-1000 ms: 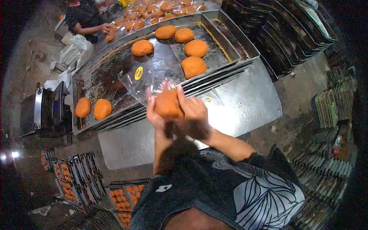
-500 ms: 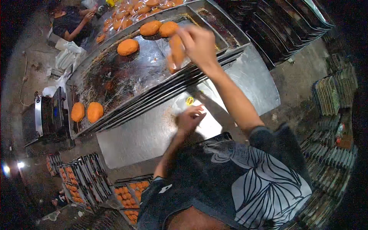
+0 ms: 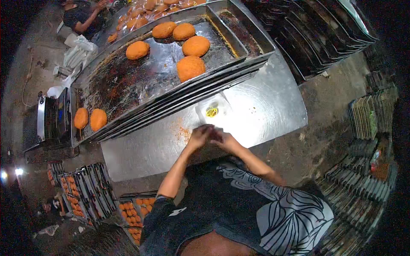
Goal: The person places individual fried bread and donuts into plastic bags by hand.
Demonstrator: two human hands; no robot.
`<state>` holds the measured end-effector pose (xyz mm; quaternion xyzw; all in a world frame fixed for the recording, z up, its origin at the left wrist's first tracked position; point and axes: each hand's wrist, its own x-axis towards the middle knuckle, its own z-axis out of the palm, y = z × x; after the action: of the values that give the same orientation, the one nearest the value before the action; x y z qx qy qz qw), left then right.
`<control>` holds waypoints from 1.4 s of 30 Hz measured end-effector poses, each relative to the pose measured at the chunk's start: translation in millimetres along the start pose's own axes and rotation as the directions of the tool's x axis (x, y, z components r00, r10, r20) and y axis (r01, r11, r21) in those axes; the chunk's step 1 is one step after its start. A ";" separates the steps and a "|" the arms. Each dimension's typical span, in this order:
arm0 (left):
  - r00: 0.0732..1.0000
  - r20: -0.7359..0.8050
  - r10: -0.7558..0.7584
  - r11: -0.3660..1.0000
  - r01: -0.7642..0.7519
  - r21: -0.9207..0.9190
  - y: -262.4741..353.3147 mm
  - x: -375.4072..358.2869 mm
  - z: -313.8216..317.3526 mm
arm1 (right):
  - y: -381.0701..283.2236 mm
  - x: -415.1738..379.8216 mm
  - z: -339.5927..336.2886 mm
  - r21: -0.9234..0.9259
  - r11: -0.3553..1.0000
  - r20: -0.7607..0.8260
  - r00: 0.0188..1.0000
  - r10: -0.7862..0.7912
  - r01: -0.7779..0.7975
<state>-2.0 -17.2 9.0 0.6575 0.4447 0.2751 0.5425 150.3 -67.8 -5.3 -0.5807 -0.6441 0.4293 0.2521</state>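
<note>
My left hand (image 3: 199, 137) and my right hand (image 3: 227, 142) meet in front of my body, over the near edge of the metal table (image 3: 145, 158). Their fingertips are close together, dark and smeared, so I cannot see whether anything is between them. Just beyond them, some yellow rubber bands (image 3: 212, 112) lie on clear plastic. Farther off, a stained metal tray (image 3: 115, 79) tops a stack of trays. Several orange-brown crumb-coated buns rest in it, among them a front bun (image 3: 191, 69), one just behind it (image 3: 196, 46) and a pair at the left end (image 3: 98, 120).
Bagged buns (image 3: 141, 16) lie beyond the tray, near another person (image 3: 79, 18) at upper left. Dark trays (image 3: 316, 38) are stacked at upper right. Trays of buns (image 3: 130, 213) stand below left, and more racks (image 3: 358, 183) line the right. Orange crumbs (image 3: 183, 133) dot the table.
My right hand has drawn back from the tray to meet my left hand. The bun it was touching now lies in the tray, beside another near the front edge.
</note>
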 end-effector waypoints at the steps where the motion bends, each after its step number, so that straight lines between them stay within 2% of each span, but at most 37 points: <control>1: 0.997 0.022 -0.079 0.996 0.078 0.042 5.0 0.5 3.9 | 4.2 1.8 -1.7 0.005 1.000 0.008 1.000 -0.005 0.005; 2: 1.000 0.028 -0.007 0.981 0.001 0.192 -2.5 1.6 2.9 | 6.7 4.8 -4.7 0.010 0.979 -0.112 0.973 -0.201 0.203; 3: 0.999 0.030 -0.011 0.979 0.005 0.203 10.3 0.4 0.1 | 7.1 6.1 -3.8 -0.008 0.921 -0.237 0.894 -0.379 0.389; 4: 0.984 0.008 -0.175 0.966 0.170 0.196 33.9 -1.0 -0.6 | -36.5 -11.4 -33.1 0.054 0.998 -0.066 0.998 0.023 -0.019; 5: 0.944 -0.010 -0.329 0.928 0.326 0.182 46.9 -1.4 1.5 | -30.8 -15.4 -23.7 0.055 0.998 -0.077 0.997 0.025 -0.021; 7: 0.958 0.047 -0.284 0.951 0.275 0.143 41.0 -5.8 9.5 | -14.1 -23.9 -1.9 0.136 0.991 -0.384 0.922 0.053 -0.001; 8: 0.989 -0.063 -0.135 0.984 0.141 0.105 47.5 -8.5 8.7 | -34.4 -24.8 -9.7 0.214 0.977 -0.338 0.937 0.090 -0.017; 9: 0.984 -0.179 0.017 0.997 -0.003 0.083 55.5 -11.0 6.1 | -41.3 -17.2 -11.6 0.207 0.978 -0.351 0.933 0.082 -0.008; 10: 0.930 -0.322 0.175 0.978 -0.128 0.163 64.9 -14.3 2.5 | -47.0 -5.1 -15.7 0.649 0.752 -0.092 0.971 0.223 -0.111; 11: 0.928 -0.320 0.191 0.976 -0.145 0.163 77.5 -20.3 -5.0 | -53.7 8.2 -20.5 0.899 0.343 0.206 0.955 0.213 -0.270; 13: 0.937 -0.179 0.299 0.904 -0.218 0.368 97.3 -36.9 -21.7 | -83.8 38.8 -29.2 0.992 0.057 0.094 0.973 0.211 -0.109; 14: 0.909 -0.158 0.385 0.857 -0.288 0.428 97.5 -43.3 -28.9 | -122.2 43.0 -38.9 0.999 0.030 -0.029 0.994 0.109 0.026; 15: 0.906 -0.167 0.390 0.857 -0.291 0.425 101.5 -40.0 -32.4 | -159.9 44.8 -44.4 0.988 -0.009 -0.154 0.988 0.006 0.154; 16: 0.806 -0.548 0.225 0.902 -0.385 -0.195 108.4 -28.5 -36.1 | -177.4 48.0 -34.8 0.975 -0.185 -0.147 0.979 -0.139 0.120; 17: 0.700 -0.698 -0.151 0.509 -0.550 -0.662 114.2 -22.0 -41.8 | -190.6 49.3 -22.6 0.936 -0.348 -0.161 0.946 -0.280 0.056; 18: 0.858 -0.496 -0.131 0.385 -0.417 -0.823 116.2 -27.1 -62.7 | -184.6 54.4 1.3 0.914 -0.377 0.017 0.943 -0.332 -0.150; 19: 0.960 -0.269 -0.079 0.265 -0.239 -0.934 112.8 -36.3 -93.8 | -179.7 60.5 22.7 0.891 -0.276 0.299 0.923 -0.244 -0.361; 20: 0.967 -0.202 0.157 0.230 -0.235 -0.944 67.8 -29.3 -121.2 | -188.7 61.9 22.4 0.962 0.040 0.272 0.945 -0.183 -0.269; 21: 0.963 -0.247 0.111 0.323 -0.270 -0.907 61.6 -35.6 -138.8 | -202.3 65.6 14.2 0.921 0.355 0.222 0.964 -0.144 -0.159; 22: 0.912 -0.409 -0.009 0.306 -0.387 -0.870 71.7 -37.0 -147.2 | -213.8 78.9 -10.7 0.323 0.901 0.128 0.930 -0.346 0.290; 23: 0.824 -0.551 -0.134 0.304 -0.495 -0.814 81.5 -36.5 -154.3 | -216.1 106.5 -22.8 -0.092 0.939 0.014 0.943 -0.332 0.331; 24: 0.755 -0.630 -0.180 0.306 -0.566 -0.766 78.5 -38.3 -166.1 | -197.9 141.3 -20.3 -0.590 0.752 -0.517 0.577 -0.632 0.295; 25: 0.719 -0.679 -0.148 0.358 -0.601 -0.714 88.5 -43.1 -174.8 | -212.3 151.7 -35.3 -0.686 0.625 -0.699 0.576 -0.424 -0.373; 26: 0.704 -0.686 -0.184 0.301 -0.624 -0.721 91.8 -45.4 -183.4 | -195.2 190.4 -61.0 -0.777 0.591 -0.391 0.902 -0.184 -0.217; 27: 0.690 -0.689 -0.221 0.244 -0.645 -0.724 92.3 -47.2 -192.5 | -176.0 216.6 -81.1 -0.793 0.608 0.026 0.995 0.092 -0.036; 29: 0.636 -0.736 -0.231 0.229 -0.700 -0.677 98.5 -54.7 -204.5 | -194.1 197.3 -90.0 -0.673 0.740 -0.072 0.997 -0.041 -0.018; 30: 0.614 -0.748 -0.251 0.196 -0.724 -0.661 96.6 -55.0 -211.4 | -189.0 188.7 -88.2 -0.462 0.882 -0.181 0.963 -0.200 0.097; 31: 0.594 -0.757 -0.273 0.162 -0.747 -0.644 94.0 -54.1 -218.5 | -206.3 162.5 -77.6 -0.389 0.896 -0.257 0.908 -0.331 0.216; 32: 0.591 -0.763 -0.262 0.134 -0.761 -0.635 93.1 -53.0 -220.3 | -210.8 147.1 -57.9 -0.516 0.723 -0.354 0.655 -0.668 0.459; 33: 0.598 -0.759 -0.257 0.131 -0.756 -0.641 94.3 -49.8 -215.4 | -232.5 117.7 -42.3 -0.522 0.688 -0.304 0.644 -0.702 0.504; 34: 0.620 -0.754 -0.217 0.145 -0.743 -0.653 96.7 -44.6 -205.8 | -244.8 96.2 -28.0 -0.545 0.562 -0.272 0.502 -0.821 0.623; 36: 0.641 -0.761 -0.100 0.232 -0.729 -0.644 105.6 -32.7 -173.7 | -265.4 74.4 -18.9 -0.644 0.467 -0.202 0.454 -0.868 0.606; 37: 0.652 -0.751 -0.108 0.303 -0.697 -0.649 112.6 -31.4 -158.8 | -260.9 72.6 -18.5 -0.647 0.485 -0.214 0.470 -0.856 0.589; 39: 0.701 -0.699 -0.140 0.341 -0.629 -0.699 122.1 -24.6 -149.2 | -251.3 70.2 -21.7 -0.555 0.622 -0.274 0.584 -0.764 0.553; 40: 0.710 -0.692 -0.132 0.344 -0.622 -0.703 125.2 -24.4 -142.4 | -246.2 55.9 -22.2 -0.483 0.627 -0.259 0.584 -0.769 0.611; 41: 0.772 -0.634 -0.045 0.367 -0.578 -0.729 127.7 -27.9 -131.8 | -236.6 46.1 -22.1 -0.447 0.689 -0.251 0.660 -0.708 0.570; 42: 0.823 -0.567 0.040 0.392 -0.535 -0.749 130.6 -26.3 -122.4 | -231.7 45.9 -22.4 -0.430 0.735 -0.306 0.682 -0.664 0.524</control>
<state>-79.9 14.9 169.1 0.2578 0.2227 0.7052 0.6217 36.4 -7.7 194.0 -0.4492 -0.7829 0.0739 0.4240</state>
